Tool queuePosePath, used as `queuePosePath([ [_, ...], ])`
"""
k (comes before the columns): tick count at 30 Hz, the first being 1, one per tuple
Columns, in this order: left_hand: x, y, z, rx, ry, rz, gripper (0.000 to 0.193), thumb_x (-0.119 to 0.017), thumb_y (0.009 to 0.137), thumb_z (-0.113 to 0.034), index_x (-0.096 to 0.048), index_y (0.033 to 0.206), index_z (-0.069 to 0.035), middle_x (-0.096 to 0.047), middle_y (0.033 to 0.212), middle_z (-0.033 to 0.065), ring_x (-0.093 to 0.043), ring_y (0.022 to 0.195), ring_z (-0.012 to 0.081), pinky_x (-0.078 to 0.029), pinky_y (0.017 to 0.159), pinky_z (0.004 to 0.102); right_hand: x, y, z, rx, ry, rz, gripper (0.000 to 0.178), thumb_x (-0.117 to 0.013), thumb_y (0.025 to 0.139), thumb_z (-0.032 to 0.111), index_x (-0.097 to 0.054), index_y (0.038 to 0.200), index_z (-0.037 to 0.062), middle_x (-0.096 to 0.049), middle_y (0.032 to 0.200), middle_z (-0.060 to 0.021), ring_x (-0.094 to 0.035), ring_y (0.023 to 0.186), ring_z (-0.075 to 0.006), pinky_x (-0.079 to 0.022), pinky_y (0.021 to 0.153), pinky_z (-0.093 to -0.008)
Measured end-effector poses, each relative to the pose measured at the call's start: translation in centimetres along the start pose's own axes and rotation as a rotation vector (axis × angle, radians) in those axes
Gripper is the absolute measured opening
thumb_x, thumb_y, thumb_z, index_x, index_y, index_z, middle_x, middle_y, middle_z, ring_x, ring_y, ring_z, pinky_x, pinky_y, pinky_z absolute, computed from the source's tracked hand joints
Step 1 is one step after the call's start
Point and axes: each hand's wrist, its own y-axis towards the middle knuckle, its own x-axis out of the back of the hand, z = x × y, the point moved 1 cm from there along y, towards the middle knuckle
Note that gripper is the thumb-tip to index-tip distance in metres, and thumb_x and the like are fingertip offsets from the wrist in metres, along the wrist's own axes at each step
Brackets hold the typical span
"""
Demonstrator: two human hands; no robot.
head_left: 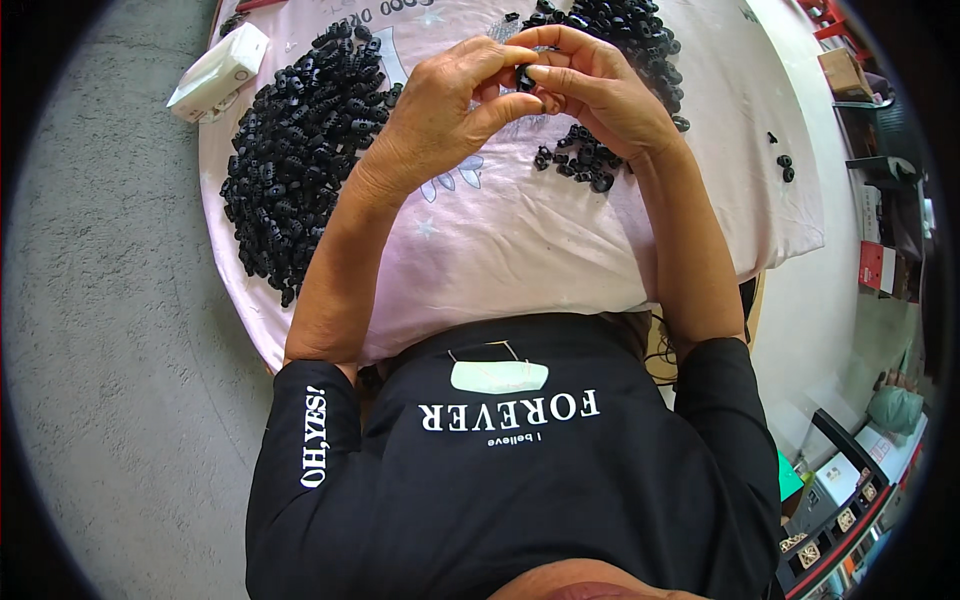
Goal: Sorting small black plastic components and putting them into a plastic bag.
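My left hand and my right hand meet over the far part of the cloth-covered table. Between their fingertips is a small black plastic piece, pinched from both sides and partly covered by the fingers. To the left lies a big heap of black plastic parts, each with slots or ridges. Beyond my right hand spreads another heap of black parts. A smaller cluster of little black pieces lies just below my right hand.
The pale pink printed cloth covers the table. A white tissue pack sits at its left edge. A few loose black parts lie to the right. Boxes stand beyond the right side, and a dark-framed rack at the lower right.
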Motion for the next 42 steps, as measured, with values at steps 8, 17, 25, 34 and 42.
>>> queuePosePath([
  [8,-0.6,0.0,-0.6,-0.141,0.144,-0.078,0.034,-0.079,0.082,-0.022,-0.067,0.106,-0.001,-0.065,0.086,0.0123,-0.066,0.075,0.0281,-0.054,0.069,0.0367,-0.1,-0.1,0.1,0.008,0.026,-0.011,0.038,-0.069,0.095,0.015,-0.058,0.129,0.0009,-0.067,0.103,-0.0038,-0.063,0.083,-0.0058,-0.055,0.073,-0.0204],
  [17,0.9,0.0,1.4,0.035,0.208,-0.148,0.025,-0.077,0.086,-0.019,-0.07,0.099,0.0,-0.068,0.084,0.0144,-0.068,0.07,0.0264,-0.053,0.064,0.0349,0.6,-0.1,0.3,0.001,-0.185,-0.068,0.029,-0.066,0.098,0.016,-0.062,0.124,0.003,-0.066,0.09,-0.0003,-0.058,0.075,-0.0044,-0.049,0.069,-0.0171],
  [25,7.8,-2.8,5.3,0.358,0.669,0.077,0.029,-0.07,0.083,-0.017,-0.072,0.109,-0.002,-0.069,0.098,0.0146,-0.067,0.09,0.0305,-0.051,0.085,0.0381,1.2,0.1,1.6,0.038,-0.129,-0.23,0.015,-0.067,0.096,0.013,-0.065,0.107,0.003,-0.066,0.081,-0.0013,-0.059,0.066,-0.0063,-0.045,0.06,-0.0188],
  [34,-1.6,-1.2,-0.7,-0.041,-0.035,0.448,0.009,-0.068,0.082,-0.001,-0.067,0.092,0.0,-0.067,0.089,0.0125,-0.067,0.079,0.0271,-0.054,0.073,0.0346,3.8,0.6,-0.5,0.058,-0.134,-0.23,0.021,-0.064,0.099,0.016,-0.066,0.117,0.0049,-0.065,0.09,0.0006,-0.056,0.074,-0.0042,-0.044,0.065,-0.0176],
  [42,-3.5,-2.1,-0.6,0.057,0.098,0.453,0.01,-0.065,0.085,-0.004,-0.064,0.094,0.001,-0.065,0.093,0.0162,-0.065,0.089,0.034,-0.053,0.081,0.0399,2.9,0.5,-0.2,0.054,-0.221,-0.253,0.017,-0.064,0.099,0.017,-0.069,0.111,0.0064,-0.066,0.089,0.0017,-0.055,0.072,-0.0039,-0.044,0.065,-0.0176],
])
